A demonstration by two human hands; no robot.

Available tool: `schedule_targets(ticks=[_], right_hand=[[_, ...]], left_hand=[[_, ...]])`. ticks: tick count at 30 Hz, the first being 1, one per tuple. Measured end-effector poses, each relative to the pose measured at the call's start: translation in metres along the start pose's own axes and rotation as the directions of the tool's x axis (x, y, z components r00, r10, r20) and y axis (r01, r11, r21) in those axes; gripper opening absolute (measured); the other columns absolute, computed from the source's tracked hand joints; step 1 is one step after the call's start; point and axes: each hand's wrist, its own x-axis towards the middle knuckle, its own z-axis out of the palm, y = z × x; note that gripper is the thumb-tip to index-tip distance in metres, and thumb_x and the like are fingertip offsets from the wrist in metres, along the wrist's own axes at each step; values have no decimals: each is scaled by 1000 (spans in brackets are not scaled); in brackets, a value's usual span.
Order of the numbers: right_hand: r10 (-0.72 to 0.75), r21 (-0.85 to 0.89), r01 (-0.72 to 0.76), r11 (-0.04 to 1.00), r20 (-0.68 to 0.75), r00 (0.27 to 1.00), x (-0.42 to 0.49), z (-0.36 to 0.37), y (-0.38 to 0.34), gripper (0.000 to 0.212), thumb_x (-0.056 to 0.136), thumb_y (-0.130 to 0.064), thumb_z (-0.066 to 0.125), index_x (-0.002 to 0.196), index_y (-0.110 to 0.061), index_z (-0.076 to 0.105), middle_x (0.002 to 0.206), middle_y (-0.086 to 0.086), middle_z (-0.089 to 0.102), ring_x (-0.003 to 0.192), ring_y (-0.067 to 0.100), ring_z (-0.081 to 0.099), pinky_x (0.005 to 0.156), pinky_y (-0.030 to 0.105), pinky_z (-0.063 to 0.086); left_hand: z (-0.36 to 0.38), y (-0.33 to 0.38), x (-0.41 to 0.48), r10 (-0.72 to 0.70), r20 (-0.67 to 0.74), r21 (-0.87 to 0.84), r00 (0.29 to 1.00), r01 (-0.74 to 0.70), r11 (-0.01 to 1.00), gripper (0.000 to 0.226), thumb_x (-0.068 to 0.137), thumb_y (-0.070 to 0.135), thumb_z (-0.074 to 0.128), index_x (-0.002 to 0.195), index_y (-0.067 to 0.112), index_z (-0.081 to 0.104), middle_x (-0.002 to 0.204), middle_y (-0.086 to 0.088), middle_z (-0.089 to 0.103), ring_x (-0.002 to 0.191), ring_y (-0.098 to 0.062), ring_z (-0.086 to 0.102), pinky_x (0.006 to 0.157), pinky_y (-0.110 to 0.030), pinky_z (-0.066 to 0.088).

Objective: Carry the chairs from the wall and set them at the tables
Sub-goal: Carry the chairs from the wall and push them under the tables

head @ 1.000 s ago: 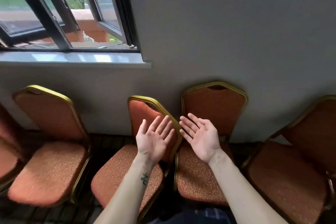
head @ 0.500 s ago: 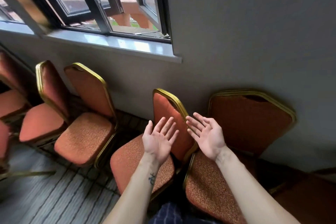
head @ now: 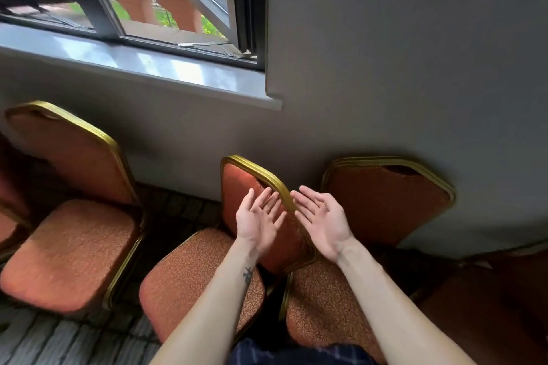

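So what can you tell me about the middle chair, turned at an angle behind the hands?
The middle chair has a seat and back in orange-red patterned fabric, edged by a gold-coloured frame. It stands on the floor near the grey wall, turned at an angle, its back close against the right-hand chair. The left hand and right hand hover open before its backrest.

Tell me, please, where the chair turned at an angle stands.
The angled chair stands at centre of the head view, near the wall below the window sill, between the left chair and the right chair.
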Motion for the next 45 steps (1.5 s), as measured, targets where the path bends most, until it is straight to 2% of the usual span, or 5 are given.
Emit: schedule_targets(ticks=[18, 28, 34, 38, 45], right_hand=[[92, -35, -90, 995, 64, 994, 21, -17, -3, 50, 107, -31, 29, 150, -12, 48, 144, 9, 60, 140, 19, 49, 125, 43, 28], [186, -108, -163, 981, 272, 944, 16, 3, -9, 48, 106, -31, 30, 144, -12, 52, 138, 8, 66, 138, 19, 52, 121, 40, 33], [311, -216, -233, 948, 470, 826, -5, 54, 13, 47, 103, -33, 40, 142, -12, 54, 136, 8, 67, 129, 18, 60, 117, 38, 40], [382, -290, -258, 922, 555, 739, -27, 87, 32, 50, 98, -33, 48, 143, -11, 54, 133, 7, 69, 129, 18, 61, 116, 39, 40], [459, -476, -148, 867, 646, 610, -65, 140, 73, 38, 104, -23, 45, 138, -14, 60, 133, 2, 69, 128, 13, 60, 108, 31, 44]], left_hand=[[7, -8, 22, 0, -89, 61, 996, 6, 998, 56, 101, 47, 43, 136, 7, 60, 130, -13, 70, 128, -27, 61, 120, -49, 33], [-9, -12, -45, 287, -274, 249, 918, -221, 943, 56, 102, 44, 39, 140, 8, 57, 131, -12, 69, 121, -26, 63, 100, -41, 45], [-29, -13, -109, 458, -400, 276, 794, -372, 886, 45, 103, 37, 41, 127, 9, 68, 125, -15, 72, 119, -30, 63, 108, -44, 43], [-50, -12, -151, 573, -447, 446, 687, -384, 809, 31, 102, 13, 50, 127, 9, 69, 107, -7, 75, 87, -10, 70, 74, -22, 54], [-88, -15, -194, 740, -608, 723, 287, -184, 666, 42, 87, 20, 80, 119, 21, 54, 107, 0, 66, 99, -19, 65, 87, -33, 52]])
